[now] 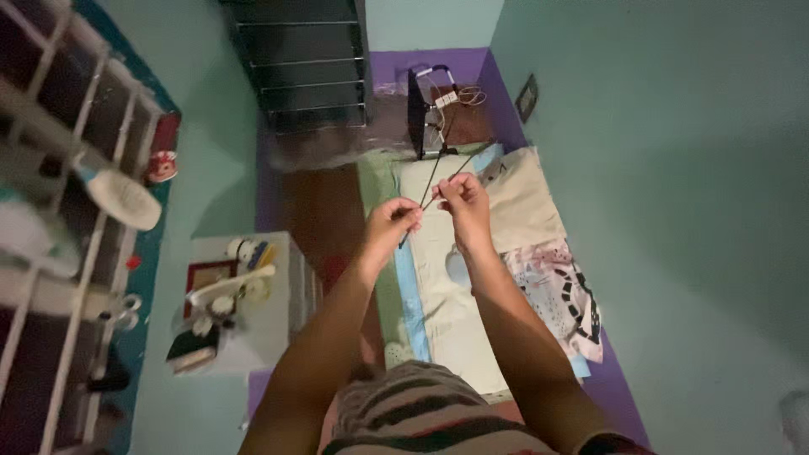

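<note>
My left hand (392, 221) and my right hand (463, 202) are raised close together in front of me, above a mattress (438, 295). Each hand pinches a thin dark stick or needle (434, 173); the two sticks cross between my fingertips and point up and away. My left hand grips the lower end of one stick; my right hand holds the other just beside it. What the sticks are made of is too small to tell. My striped shirt (421, 413) shows at the bottom edge.
A cream pillow (522, 202) and a patterned cloth (560, 299) lie on the mattress. A small black fan (417, 114) with cables stands at its far end. A white cabinet (244, 303) cluttered with items is at left, a barred window (67, 211) beyond it, stairs (308, 67) ahead.
</note>
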